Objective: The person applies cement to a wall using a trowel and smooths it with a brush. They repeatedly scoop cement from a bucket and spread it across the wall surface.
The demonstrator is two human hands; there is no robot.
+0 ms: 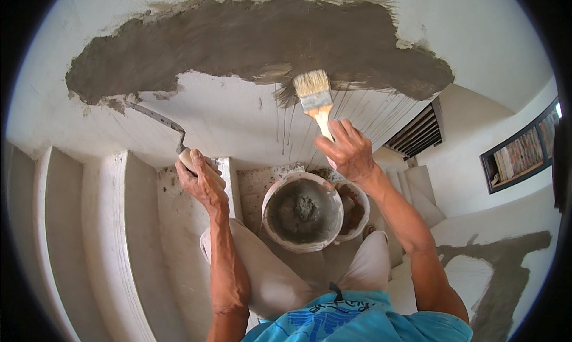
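Observation:
My right hand (pixel 348 148) is closed round the pale wooden handle of a flat paintbrush (pixel 314 92). Its bristles point up at the lower edge of a broad grey patch of wet-looking plaster (pixel 238 41) on the white wall. In my left hand (pixel 202 175) is the wooden handle of a trowel (pixel 156 117). The narrow metal blade slants up and left, its tip close to the patch's lower left edge. Below and between my hands stands a bucket (pixel 304 214) of grey mortar. A second bucket (pixel 353 208), partly hidden behind it, has brownish contents.
Steps (pixel 101 223) run along the left, with more steps (pixel 417 190) at the right. A slatted opening (pixel 417 130) and a dark-framed window (pixel 521 148) are at the right. Another grey plaster patch (pixel 506 282) lies at the lower right. Thin drips streak the wall under the brush.

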